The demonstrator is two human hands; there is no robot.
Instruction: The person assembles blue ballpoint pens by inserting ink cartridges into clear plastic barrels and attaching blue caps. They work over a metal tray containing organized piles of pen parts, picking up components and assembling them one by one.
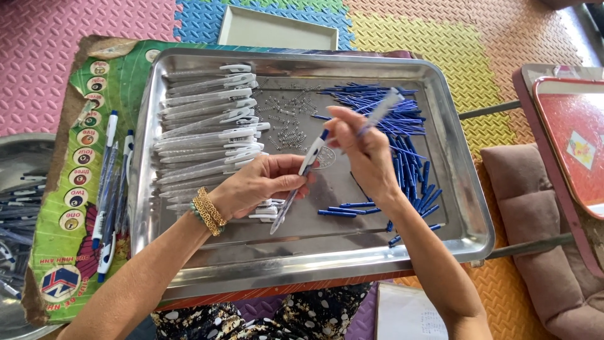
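Above a shiny steel tray [189, 189], a slim clear-barrelled pen [296, 186] with white clip is pinched by the left hand [261, 186], a blurred, hard-to-identify translucent tube [380, 110] is pinched by the right hand [365, 154], flanked by white barrels [207, 126], tiny springs [286, 119] and blue refills [402, 126].

The floor [503, 38] is covered in interlocking foam mats in pink, blue, yellow and orange, brightly lit by daylight. A brown cushion [541, 214] lies at the right, beside a red-topped low table [576, 145].
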